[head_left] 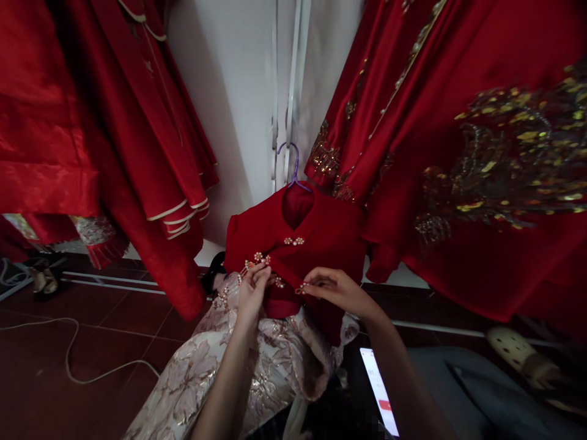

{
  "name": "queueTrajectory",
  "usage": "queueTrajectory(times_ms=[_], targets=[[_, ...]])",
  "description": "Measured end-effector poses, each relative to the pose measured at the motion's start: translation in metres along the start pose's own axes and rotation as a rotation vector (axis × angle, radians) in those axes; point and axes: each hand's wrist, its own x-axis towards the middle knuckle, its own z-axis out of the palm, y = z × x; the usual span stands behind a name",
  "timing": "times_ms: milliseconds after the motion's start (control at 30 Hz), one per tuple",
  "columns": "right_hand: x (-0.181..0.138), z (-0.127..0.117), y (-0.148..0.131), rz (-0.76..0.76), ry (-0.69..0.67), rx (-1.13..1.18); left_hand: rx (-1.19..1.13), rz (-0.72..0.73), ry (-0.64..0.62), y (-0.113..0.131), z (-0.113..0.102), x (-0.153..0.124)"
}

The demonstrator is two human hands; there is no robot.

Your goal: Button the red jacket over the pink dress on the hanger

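A small red jacket (321,235) hangs on a purple hanger (290,165) in front of me, over a pale floral brocade skirt (215,373). Pearl clasps (293,241) run down its front flap. My left hand (252,290) pinches the flap's edge beside a pearl clasp, fingers closed. My right hand (332,290) pinches another clasp at the jacket's lower front, fingers closed.
Red garments (151,140) hang at left; a red gown with gold embroidery (499,159) hangs at right. A white wall (247,91) with rails stands behind. A white cable (68,348) lies on the dark floor. A lit phone (380,391) rests on my lap; a slipper (518,351) lies at right.
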Motion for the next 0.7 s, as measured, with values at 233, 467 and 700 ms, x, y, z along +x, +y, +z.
queueTrajectory(times_ms=[233, 467, 700], targets=[[-0.006, -0.008, 0.000, 0.051, -0.118, 0.093, -0.175, -0.080, 0.075, -0.001, 0.005, 0.016], [-0.003, -0.001, -0.002, 0.063, -0.153, 0.120, -0.164, -0.031, 0.171, -0.007, 0.010, 0.025], [-0.005, -0.005, -0.002, 0.063, -0.194, 0.074, -0.113, -0.053, 0.107, -0.005, 0.019, 0.021]])
